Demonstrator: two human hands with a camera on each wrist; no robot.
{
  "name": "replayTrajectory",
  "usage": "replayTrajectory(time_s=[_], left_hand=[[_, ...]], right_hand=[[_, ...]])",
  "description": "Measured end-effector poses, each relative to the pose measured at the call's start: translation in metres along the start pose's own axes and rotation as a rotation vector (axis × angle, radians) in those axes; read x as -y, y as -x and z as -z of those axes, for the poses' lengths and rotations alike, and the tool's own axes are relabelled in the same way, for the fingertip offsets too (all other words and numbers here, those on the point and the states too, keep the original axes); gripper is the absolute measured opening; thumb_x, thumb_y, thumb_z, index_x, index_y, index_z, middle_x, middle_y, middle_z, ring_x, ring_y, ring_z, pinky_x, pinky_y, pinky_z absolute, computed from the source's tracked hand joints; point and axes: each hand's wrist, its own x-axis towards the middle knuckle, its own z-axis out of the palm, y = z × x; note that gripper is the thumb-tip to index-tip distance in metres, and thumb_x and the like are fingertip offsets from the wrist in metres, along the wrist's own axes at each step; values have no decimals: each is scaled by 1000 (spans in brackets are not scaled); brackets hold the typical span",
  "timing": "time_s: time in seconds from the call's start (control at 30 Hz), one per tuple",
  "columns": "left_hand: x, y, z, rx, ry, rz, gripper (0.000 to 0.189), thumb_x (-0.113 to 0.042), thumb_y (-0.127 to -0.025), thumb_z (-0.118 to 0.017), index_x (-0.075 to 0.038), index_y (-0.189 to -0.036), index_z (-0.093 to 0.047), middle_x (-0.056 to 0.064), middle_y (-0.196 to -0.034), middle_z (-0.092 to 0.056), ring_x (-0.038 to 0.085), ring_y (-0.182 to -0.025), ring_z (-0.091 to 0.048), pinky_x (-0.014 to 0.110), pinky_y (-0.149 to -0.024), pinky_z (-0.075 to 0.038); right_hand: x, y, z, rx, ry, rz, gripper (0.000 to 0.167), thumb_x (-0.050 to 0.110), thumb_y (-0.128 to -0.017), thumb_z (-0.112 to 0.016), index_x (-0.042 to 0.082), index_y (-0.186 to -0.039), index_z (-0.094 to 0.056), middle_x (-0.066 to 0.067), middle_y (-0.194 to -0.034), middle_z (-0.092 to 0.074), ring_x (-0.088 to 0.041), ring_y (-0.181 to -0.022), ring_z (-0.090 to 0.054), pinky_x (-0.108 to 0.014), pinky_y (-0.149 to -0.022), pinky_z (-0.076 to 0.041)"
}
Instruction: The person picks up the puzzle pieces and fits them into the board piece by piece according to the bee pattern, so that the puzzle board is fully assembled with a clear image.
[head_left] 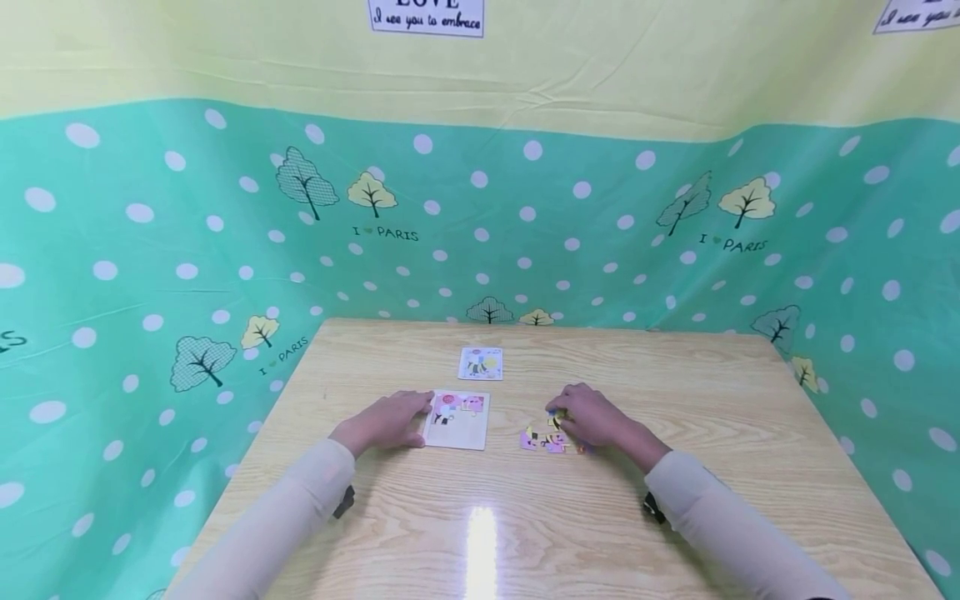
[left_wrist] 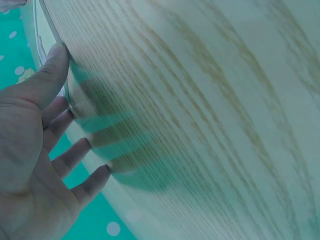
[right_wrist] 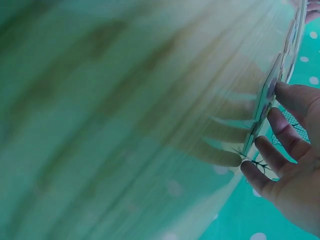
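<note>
A square puzzle board [head_left: 467, 432] lies on the table, with several pieces set along its top and upper left. My left hand [head_left: 393, 417] rests at the board's left side, fingers spread. In the left wrist view its thumb [left_wrist: 57, 57] touches the board's edge and other fingertips rest on the tabletop. To the right lies a loose group of puzzle pieces [head_left: 555, 447] in pink, yellow and black. My right hand [head_left: 588, 415] reaches over them, partly hiding some. In the right wrist view its fingertips [right_wrist: 277, 86] touch flat puzzle pieces [right_wrist: 270, 85], fingers fairly extended.
A small picture card [head_left: 481, 364] showing a bee lies behind the board. The wooden table [head_left: 675, 375] reaches back to a green dotted cloth [head_left: 525, 242] hanging behind and at both sides. A bright reflection lies on the table's near part.
</note>
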Motion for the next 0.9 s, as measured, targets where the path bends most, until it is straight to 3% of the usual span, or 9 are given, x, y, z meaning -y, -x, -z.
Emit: replayTrajectory(time_s=[0.43, 0.67, 0.9], left_hand=[[1, 1, 1, -4, 3, -12, 82, -41, -89, -76, -5, -154, -41, 13, -159, -46, 36, -149, -40, 54, -124, -34], [0, 2, 1, -4, 5, -18, 78, -41, -90, -76, -5, -152, -45, 13, -160, -44, 37, -149, -39, 55, -124, -34], [0, 2, 1, -3, 7, -18, 78, -41, -91, -75, -5, -153, -44, 13, -159, -45, 37, -149, -39, 56, -123, -34]], right_hand=[[-2, -3, -3, -13, 9, 23, 31, 16, -93, -70, 16, -124, -73, 0, -106, -69, -16, -99, -58, -39, -87, -53], [1, -6, -1, -40, 19, 51, 30, 19, -93, -72, 16, -122, -73, 0, -105, -70, -17, -99, -59, -42, -88, -54], [15, -15, 2, -40, -52, 46, 35, 20, -92, -72, 14, -126, -71, -3, -111, -71, -22, -105, -60, -48, -95, -53]])
